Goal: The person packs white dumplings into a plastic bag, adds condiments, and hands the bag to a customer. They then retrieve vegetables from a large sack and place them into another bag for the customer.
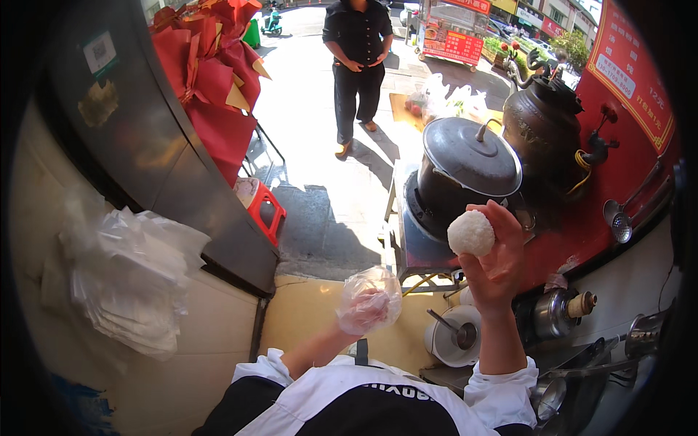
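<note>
Up at the right, my right hand (497, 267) pinches a round white ball of rice (471, 234) between the thumb and fingers. It is held in the air in front of a large dark pot. Lower and near the middle, crinkled clear plastic (384, 289) surrounds my left hand (366, 308). Whether this plastic is a bag or a loose glove is hard to tell. The fingers look blurred through it, so their grip is unclear. A wide gap separates the two hands.
A lidded pot (463, 169) stands on a metal stove stand (422, 250), with a bronze-coloured urn (540, 131) behind. Clear plastic bags (131, 272) hang at left. Below my right arm is a white bucket (436, 343) with a ladle (465, 335). A person (358, 60) stands outside, beyond a red stool (268, 210).
</note>
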{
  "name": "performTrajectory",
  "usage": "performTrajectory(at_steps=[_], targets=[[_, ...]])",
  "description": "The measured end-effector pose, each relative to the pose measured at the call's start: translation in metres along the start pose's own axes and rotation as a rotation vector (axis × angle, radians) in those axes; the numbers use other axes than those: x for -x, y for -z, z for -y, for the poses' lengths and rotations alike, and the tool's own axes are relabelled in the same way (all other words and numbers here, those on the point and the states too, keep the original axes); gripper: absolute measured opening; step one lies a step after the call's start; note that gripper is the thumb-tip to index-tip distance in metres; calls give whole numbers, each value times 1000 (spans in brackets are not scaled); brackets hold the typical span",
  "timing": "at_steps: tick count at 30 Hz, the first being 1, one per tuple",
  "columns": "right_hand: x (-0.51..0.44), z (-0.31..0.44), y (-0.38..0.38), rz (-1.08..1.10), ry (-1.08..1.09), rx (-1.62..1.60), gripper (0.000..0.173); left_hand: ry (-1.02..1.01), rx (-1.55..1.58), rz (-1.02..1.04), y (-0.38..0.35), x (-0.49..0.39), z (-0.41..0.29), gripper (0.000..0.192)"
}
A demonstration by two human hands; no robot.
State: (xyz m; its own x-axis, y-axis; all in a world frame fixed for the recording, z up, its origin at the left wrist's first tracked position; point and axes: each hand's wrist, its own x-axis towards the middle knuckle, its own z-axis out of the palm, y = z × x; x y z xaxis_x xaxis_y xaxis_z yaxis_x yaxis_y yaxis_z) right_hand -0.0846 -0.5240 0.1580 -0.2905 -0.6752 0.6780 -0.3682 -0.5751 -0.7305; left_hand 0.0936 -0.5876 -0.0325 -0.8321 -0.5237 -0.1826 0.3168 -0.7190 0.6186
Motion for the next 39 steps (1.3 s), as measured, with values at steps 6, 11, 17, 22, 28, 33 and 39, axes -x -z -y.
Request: performTrajectory(at_steps=[6,11,17,22,28,33,39], targets=[[34,-44,-27,258,-259,-14,61,-3,157,45,10,-14,-17,31],[61,-66,-25,148,-380,-58,60,-44,105,53,23,-30,-17,30],[53,-63,-14,-24,-347,-24,57,101,351,207,25,-58,-23,37],[50,-66,-5,-88,-306,19,58,119,202,152,0,-73,-28,31],[62,-68,-8,40,-289,166,58,109,196,204,-40,-60,-32,38],[77,-65,-12,78,-396,304,57,216,425,425,-44,-61,-23,51],[94,-59,-3,174,-246,538,57,221,298,218,-43,-55,-5,53]])
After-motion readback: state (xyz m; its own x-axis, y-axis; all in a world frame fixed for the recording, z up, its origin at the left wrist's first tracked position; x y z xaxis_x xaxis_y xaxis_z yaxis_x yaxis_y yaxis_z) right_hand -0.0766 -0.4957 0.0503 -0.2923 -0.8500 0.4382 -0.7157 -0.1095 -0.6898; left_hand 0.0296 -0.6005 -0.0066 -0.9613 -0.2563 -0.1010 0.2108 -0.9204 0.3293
